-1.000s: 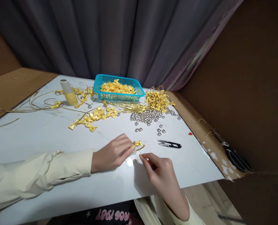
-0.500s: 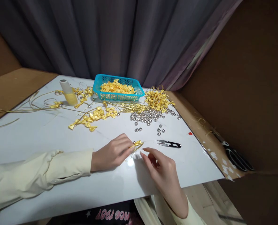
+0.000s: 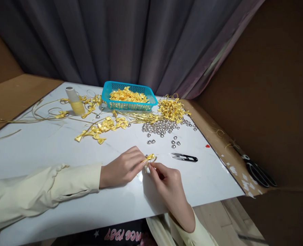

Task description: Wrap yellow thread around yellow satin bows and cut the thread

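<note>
My left hand (image 3: 126, 165) rests on the table with thumb and fingers pinched on a small yellow ribbon bow (image 3: 150, 156). A small silver bead sits beside the bow, and a thin gold cord (image 3: 155, 159) curves off its right side. My right hand (image 3: 168, 181) has come up close below the bow, its thumb and forefinger closed together on the gold cord; the fingertips partly hide it. Thread snips (image 3: 188, 157) with black handles lie just right of the bow. Loose silver beads (image 3: 159, 127) are heaped farther back.
A blue basket (image 3: 129, 105) of yellow bows stands at the back. Loose bows (image 3: 107, 124), a bundle of gold cords (image 3: 141, 117) and a pile of corded bows (image 3: 172, 108) lie before it. A bottle (image 3: 76, 102) stands left; black-handled scissors (image 3: 256, 172) lie right.
My right hand has moved left and its open fingertips have closed by the bow on the cord. My left hand keeps its hold in the same place.
</note>
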Demonstrator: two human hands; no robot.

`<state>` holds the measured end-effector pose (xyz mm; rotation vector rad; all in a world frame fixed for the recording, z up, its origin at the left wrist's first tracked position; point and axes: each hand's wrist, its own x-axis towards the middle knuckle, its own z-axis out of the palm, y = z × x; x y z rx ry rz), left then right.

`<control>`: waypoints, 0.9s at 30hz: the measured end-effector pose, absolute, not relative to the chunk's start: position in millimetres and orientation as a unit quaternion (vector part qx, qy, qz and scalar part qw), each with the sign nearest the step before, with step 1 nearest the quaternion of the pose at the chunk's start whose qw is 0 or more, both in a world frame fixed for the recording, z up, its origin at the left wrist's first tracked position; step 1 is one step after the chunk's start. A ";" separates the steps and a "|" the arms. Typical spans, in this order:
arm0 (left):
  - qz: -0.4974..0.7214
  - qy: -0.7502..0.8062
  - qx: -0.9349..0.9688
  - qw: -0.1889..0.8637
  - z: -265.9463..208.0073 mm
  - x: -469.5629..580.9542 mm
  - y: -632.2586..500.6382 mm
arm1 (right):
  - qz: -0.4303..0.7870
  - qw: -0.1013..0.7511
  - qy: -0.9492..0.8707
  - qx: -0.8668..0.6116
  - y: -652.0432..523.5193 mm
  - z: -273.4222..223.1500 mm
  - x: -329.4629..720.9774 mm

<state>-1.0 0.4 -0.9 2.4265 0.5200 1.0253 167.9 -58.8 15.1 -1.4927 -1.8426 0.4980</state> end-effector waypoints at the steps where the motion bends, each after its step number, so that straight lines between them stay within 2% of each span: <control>1: 0.372 0.190 0.881 0.224 -0.5 -1.0 0.3 | 0.191 0.347 -0.719 -0.571 -60.8 16.7 168.4; 8: 0.378 0.193 0.877 0.225 -1.1 -0.7 0.7 | 0.199 0.319 -0.733 -0.566 -73.2 31.8 172.6; 27: 0.384 0.204 0.871 0.227 -3.0 -1.5 1.5 | 0.316 0.353 -0.740 -0.477 -79.8 49.2 197.8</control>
